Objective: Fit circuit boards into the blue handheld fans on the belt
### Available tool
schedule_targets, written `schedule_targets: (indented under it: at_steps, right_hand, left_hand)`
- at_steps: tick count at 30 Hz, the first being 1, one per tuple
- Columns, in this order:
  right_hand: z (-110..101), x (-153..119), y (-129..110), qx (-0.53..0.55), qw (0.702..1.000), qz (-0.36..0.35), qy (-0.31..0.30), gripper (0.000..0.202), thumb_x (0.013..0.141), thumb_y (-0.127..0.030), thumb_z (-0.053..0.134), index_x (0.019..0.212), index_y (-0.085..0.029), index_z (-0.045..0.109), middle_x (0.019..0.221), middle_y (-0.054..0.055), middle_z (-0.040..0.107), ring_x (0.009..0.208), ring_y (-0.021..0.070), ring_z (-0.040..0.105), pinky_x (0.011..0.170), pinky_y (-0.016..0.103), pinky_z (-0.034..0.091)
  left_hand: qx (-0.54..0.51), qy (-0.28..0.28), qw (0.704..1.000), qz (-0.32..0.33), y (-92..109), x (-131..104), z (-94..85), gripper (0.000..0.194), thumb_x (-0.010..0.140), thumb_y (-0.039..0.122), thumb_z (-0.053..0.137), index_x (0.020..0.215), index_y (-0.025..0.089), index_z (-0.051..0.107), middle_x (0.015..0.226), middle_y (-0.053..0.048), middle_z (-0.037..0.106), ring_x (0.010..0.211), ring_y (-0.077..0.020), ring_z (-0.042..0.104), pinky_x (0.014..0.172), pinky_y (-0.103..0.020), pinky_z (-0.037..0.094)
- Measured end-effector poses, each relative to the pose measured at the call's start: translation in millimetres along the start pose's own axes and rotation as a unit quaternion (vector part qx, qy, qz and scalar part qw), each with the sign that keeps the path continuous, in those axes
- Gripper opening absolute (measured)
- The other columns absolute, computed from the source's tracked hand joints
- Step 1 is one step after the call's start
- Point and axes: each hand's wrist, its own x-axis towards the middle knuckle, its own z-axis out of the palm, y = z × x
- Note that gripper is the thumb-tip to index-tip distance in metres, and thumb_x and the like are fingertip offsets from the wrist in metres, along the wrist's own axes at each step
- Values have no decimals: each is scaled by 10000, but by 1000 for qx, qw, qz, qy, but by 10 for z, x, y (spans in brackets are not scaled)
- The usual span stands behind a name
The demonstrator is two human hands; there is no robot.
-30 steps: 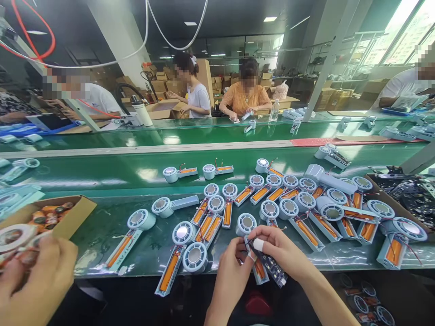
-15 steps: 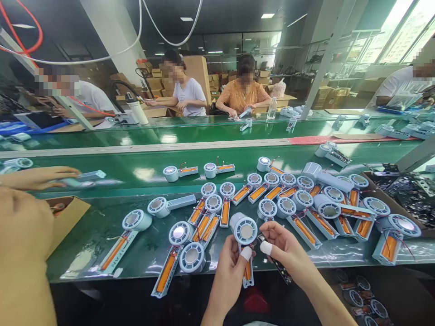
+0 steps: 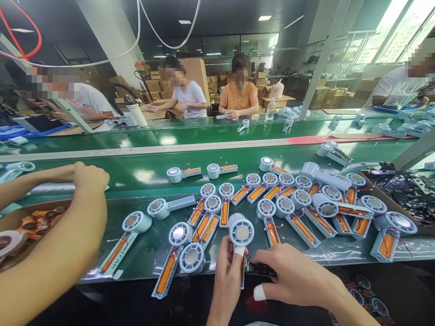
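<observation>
In the head view, the left hand (image 3: 228, 271) is closed around a pale-blue fan (image 3: 242, 232), raised at the bench edge. The right hand (image 3: 299, 271) spreads its thumb (tip wrapped white) well away from its forefinger, by a dark circuit board (image 3: 261, 270); hidden fingers leave its grip unclear. Battery-fitted fans (image 3: 213, 203) crowd beyond; a co-worker's arm (image 3: 73, 240) partly covers orange parts (image 3: 41, 222).

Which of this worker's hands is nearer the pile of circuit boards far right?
Right. The right hand is left of the pile; the left hand, holding a fan, is farther left.
</observation>
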Motion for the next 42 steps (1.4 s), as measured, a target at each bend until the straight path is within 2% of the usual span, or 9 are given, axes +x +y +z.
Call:
schedule_targets:
  at_steps: [3,6,11,15,22,31,34,38,42]
  right_hand:
    - [-2,3,-25,-12,1000,-28,1,116,859,-131,623,888,-231,673,817,30,745,702,206,669,584,272,292]
    - [65,52,-1,89,995,-52,10,202,902,-111,534,753,-215,622,763,7,707,666,157,618,612,259,317]
    - [282,166,92,389,921,22,-6,386,986,-402,514,659,-196,516,551,-37,538,502,99,466,528,210,338]
    - [478,212,89,516,853,70,34,565,970,-677,424,660,-206,465,493,-60,439,441,81,348,454,210,275]
    - [617,150,28,540,829,102,105,623,934,-752,421,621,-214,433,487,-59,409,457,80,330,465,220,271]
    - [717,117,22,560,803,152,136,605,906,-780,426,668,-224,443,419,-86,380,364,71,294,390,202,242]
    - [776,53,-27,557,800,143,173,517,921,-714,502,885,-202,560,556,-57,525,449,92,426,443,193,360]
    - [938,-65,-61,476,841,125,226,517,970,-547,559,1383,-239,521,1089,82,719,944,204,684,842,295,552]
    - [1056,-108,-11,411,860,130,271,521,1011,-470,511,1478,-239,500,1460,110,573,1364,252,518,1132,371,418]
  left_hand:
    - [-35,-2,999,-31,-19,-6,34,115,895,339,559,926,229,569,829,16,635,774,-158,609,754,-265,489]
    - [-90,-27,992,-78,-22,-8,46,116,882,332,570,932,228,582,845,19,654,775,-153,619,736,-258,479]
    - [-272,-61,950,-137,17,-12,55,315,840,495,649,952,201,633,923,-28,718,864,-212,677,782,-316,509]
    - [-340,-47,925,-164,28,-37,76,456,745,517,770,1066,215,651,986,-37,742,1001,-275,690,882,-380,515]
    - [-246,-53,965,-75,-21,-126,77,479,778,357,772,1213,216,631,1251,-93,705,1269,-313,595,1089,-424,432]
    - [-42,-47,996,-63,-142,-73,70,489,895,502,588,1281,203,560,1352,-118,650,1358,-298,523,1109,-393,434]
    - [17,-3,996,-85,-165,-64,71,495,919,511,505,1306,206,547,1379,-123,626,1371,-304,504,1086,-400,454]
    - [73,61,990,-101,-83,-57,85,451,928,471,450,1272,196,550,1429,-148,575,1426,-315,431,1095,-415,441]
    - [81,8,995,-59,42,-55,114,356,955,488,418,1143,232,579,1251,-110,671,1248,-288,587,977,-368,517]
